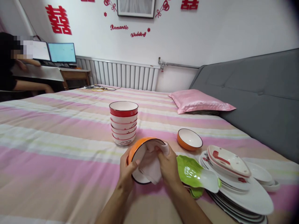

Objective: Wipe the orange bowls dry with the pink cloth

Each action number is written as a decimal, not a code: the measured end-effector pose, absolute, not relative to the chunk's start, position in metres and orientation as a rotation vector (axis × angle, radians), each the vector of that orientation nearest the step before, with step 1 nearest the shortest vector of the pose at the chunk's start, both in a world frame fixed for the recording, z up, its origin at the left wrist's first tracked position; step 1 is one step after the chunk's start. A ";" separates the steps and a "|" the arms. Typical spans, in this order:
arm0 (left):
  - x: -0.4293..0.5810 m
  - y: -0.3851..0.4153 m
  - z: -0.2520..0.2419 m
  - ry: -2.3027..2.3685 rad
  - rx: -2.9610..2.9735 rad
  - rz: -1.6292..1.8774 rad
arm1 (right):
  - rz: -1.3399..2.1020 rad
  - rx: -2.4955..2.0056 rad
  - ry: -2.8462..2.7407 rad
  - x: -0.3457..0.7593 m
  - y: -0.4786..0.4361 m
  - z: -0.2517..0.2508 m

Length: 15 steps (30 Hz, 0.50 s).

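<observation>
Left hand (126, 169): fingers closed on the rim of a tilted orange bowl (142, 151), thumb inside.
Right hand (169, 163): fingers gripping a pale cloth (151, 168) inside the bowl and over its rim.
Tilted orange bowl: between both hands, over the striped bedspread (77, 174), near a bowl stack (123, 124).
Right side: green dish (190, 171), stacked plates (254, 194), second orange bowl (189, 139).

The left hand (127, 166) and right hand (170, 166) are both bare; the left thumb (133, 165) shows a short nail (138, 161). Below the left wrist (125, 185), the left forearm (114, 202) is uncovered and slender, broadening away from it. To the right of that wrist, the right forearm (188, 202) is likewise bare, tapering toward its hand.
</observation>
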<state>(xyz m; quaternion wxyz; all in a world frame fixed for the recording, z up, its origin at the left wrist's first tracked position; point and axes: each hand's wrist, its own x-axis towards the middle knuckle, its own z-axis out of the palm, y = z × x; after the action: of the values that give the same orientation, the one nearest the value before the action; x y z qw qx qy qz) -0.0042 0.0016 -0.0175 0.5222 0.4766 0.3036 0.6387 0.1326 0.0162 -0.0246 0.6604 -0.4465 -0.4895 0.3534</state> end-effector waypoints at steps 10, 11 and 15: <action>0.003 -0.009 -0.022 0.724 1.007 1.688 | 1.164 -0.992 -0.578 0.090 -0.012 -0.023; 0.004 -0.011 -0.023 0.715 0.987 1.714 | 1.209 -0.969 -0.538 0.086 -0.016 -0.020; 0.007 -0.017 -0.025 0.733 0.966 1.770 | 1.390 -0.889 -0.418 0.075 -0.032 -0.011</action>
<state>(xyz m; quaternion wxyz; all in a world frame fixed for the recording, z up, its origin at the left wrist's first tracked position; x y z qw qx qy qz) 0.0072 -0.0166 -0.0250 0.4779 0.3955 0.3000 0.7247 0.0747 -0.0318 -0.0110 0.6590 -0.3927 -0.1847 0.6143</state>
